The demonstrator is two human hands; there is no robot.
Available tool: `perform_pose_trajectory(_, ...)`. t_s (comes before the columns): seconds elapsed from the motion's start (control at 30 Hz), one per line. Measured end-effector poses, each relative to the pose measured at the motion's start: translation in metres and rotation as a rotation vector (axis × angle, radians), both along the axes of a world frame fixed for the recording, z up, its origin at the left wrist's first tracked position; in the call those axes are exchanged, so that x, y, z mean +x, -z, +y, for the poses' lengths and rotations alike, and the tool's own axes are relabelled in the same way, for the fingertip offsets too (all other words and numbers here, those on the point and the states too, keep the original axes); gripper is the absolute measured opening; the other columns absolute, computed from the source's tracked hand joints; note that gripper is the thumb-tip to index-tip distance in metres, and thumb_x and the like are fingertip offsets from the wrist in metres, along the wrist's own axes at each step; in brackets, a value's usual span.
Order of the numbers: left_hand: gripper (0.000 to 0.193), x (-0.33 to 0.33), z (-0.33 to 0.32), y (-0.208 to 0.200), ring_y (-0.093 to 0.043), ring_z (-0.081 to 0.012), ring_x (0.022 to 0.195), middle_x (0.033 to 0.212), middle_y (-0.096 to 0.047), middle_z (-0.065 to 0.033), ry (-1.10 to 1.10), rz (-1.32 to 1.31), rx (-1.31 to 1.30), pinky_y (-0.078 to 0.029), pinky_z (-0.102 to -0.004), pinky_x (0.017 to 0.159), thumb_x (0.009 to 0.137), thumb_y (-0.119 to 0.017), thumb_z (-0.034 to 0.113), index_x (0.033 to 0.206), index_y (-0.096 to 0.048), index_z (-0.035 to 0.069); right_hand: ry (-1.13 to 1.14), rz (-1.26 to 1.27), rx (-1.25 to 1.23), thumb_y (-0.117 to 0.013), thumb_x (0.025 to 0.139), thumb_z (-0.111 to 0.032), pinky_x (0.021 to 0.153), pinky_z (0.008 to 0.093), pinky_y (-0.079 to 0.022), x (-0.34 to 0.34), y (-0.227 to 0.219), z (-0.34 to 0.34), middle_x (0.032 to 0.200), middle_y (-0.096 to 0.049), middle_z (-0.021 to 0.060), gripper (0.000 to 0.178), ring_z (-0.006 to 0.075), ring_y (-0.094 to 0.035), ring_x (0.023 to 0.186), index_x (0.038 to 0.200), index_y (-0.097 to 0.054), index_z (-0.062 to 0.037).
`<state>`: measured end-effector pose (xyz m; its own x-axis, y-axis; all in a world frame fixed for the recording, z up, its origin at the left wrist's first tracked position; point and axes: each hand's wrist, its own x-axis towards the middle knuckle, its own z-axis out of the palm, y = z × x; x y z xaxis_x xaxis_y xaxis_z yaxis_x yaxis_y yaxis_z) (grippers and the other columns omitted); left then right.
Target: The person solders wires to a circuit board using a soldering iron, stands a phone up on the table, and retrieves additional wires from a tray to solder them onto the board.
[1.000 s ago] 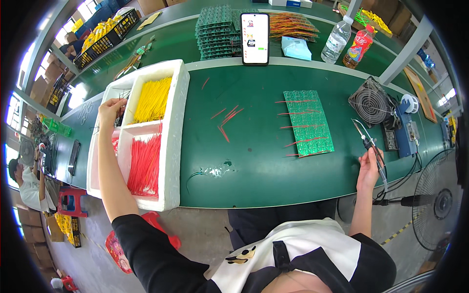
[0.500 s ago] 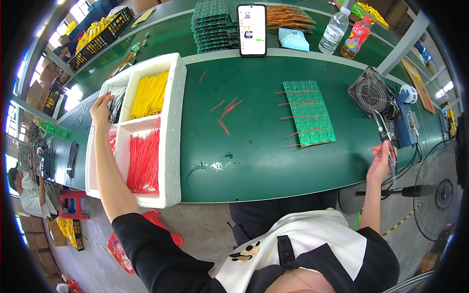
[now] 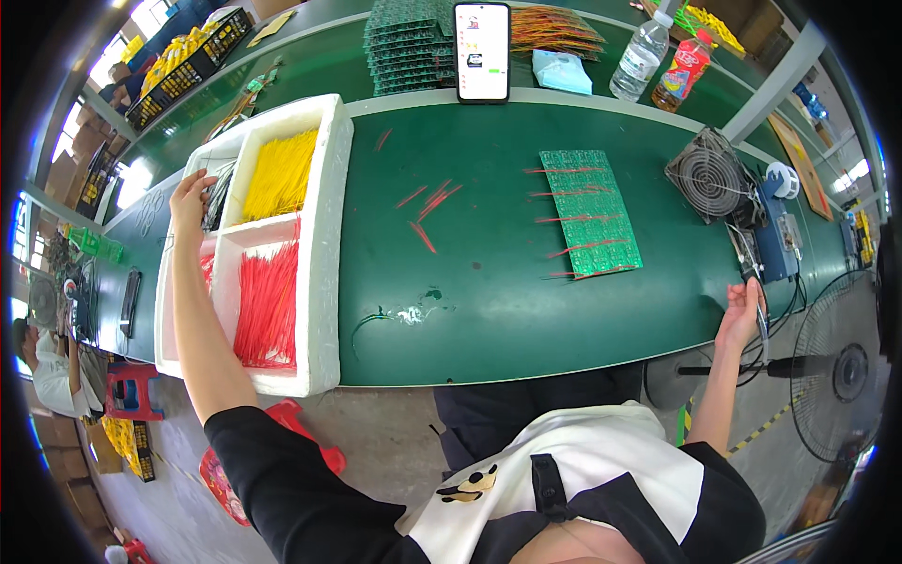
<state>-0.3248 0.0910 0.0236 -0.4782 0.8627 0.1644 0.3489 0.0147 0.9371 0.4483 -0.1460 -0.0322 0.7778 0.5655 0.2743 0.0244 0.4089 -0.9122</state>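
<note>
My left hand (image 3: 191, 199) reaches into the far-left compartment of a white foam box (image 3: 326, 244), its fingers pinched beside the black wires (image 3: 221, 193). Whatever is between those fingertips is too small to make out. At the right table edge, my right hand (image 3: 739, 318) has its fingers closed around a soldering iron (image 3: 748, 271), which points up toward its stand. A green circuit board panel (image 3: 594, 218) lies flat on the table, with several red wires spaced along its left side. More loose red wires (image 3: 436, 199) lie between box and panel.
Yellow wires (image 3: 280, 174) and red wires (image 3: 268, 310) fill other box compartments. A fan (image 3: 707, 179) and a blue soldering station (image 3: 778, 235) stand at right. Behind are stacked boards (image 3: 407, 47), a phone (image 3: 482, 52) and two bottles (image 3: 643, 58). A floor fan (image 3: 841, 371) is at far right.
My left hand has shifted slightly, its fingers now lower against the black wires. My right hand sits a little lower on the iron. The whole view has moved slightly.
</note>
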Motion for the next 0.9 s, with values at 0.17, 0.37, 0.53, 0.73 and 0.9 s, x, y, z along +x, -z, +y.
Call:
perform_pose_trajectory(0.17,0.025,0.007,-0.001,-0.005,-0.052,-0.0032,0.067,0.089,-0.066,-0.0013,0.073,-0.005,-0.032,-0.042,-0.0156,0.058,0.084,-0.055,0.009,0.107,-0.061,0.003,0.069,-0.027,0.012,-0.059,0.086,-0.014,0.065,0.0244,-0.048,0.014,0.009,-0.003,0.069,-0.060,0.0072,0.015,0.0122,-0.056,0.061,0.089,-0.058,0.0009)
perform_pose_trajectory(0.37,0.023,0.009,-0.007,-0.005,-0.064,-0.0141,0.075,0.089,-0.066,-0.0098,0.091,-0.187,0.058,-0.050,-0.0213,0.068,0.082,-0.057,0.004,0.102,-0.061,-0.006,0.041,-0.044,0.014,-0.056,0.088,-0.016,0.070,0.0243,-0.048,0.034,0.020,-0.006,0.076,-0.061,0.0065,0.016,0.0134,-0.058,0.071,0.089,-0.059,-0.0001)
perform_pose_trajectory(0.53,0.025,0.017,-0.010,-0.010,-0.065,-0.0172,0.077,0.093,-0.065,-0.0137,0.119,-0.262,0.090,-0.051,-0.0228,0.069,0.082,-0.059,0.005,0.103,-0.059,-0.008,0.033,-0.052,-0.008,-0.057,0.087,-0.016,0.070,0.0232,-0.047,0.037,0.018,-0.009,0.075,-0.060,0.0055,0.016,0.0123,-0.057,0.071,0.089,-0.059,-0.0005)
perform_pose_trajectory(0.73,0.025,0.016,-0.005,-0.007,-0.062,-0.0140,0.073,0.090,-0.066,-0.0117,0.103,-0.262,0.076,-0.051,-0.0222,0.068,0.082,-0.059,0.005,0.104,-0.059,-0.008,0.067,-0.042,0.017,-0.058,0.087,-0.016,0.069,0.0233,-0.046,0.025,0.012,-0.009,0.075,-0.060,0.0056,0.017,0.0127,-0.057,0.072,0.090,-0.059,0.0000)
perform_pose_trajectory(0.9,0.025,0.003,0.000,0.001,-0.045,-0.0099,0.051,0.065,-0.062,-0.0014,-0.035,0.284,-0.202,-0.036,-0.0262,0.048,0.071,-0.054,0.014,0.088,-0.071,0.007,0.142,-0.044,0.031,-0.060,0.085,-0.014,0.066,0.0230,-0.046,0.015,0.009,-0.003,0.072,-0.061,0.0073,0.014,0.0120,-0.057,0.067,0.088,-0.057,-0.0005)
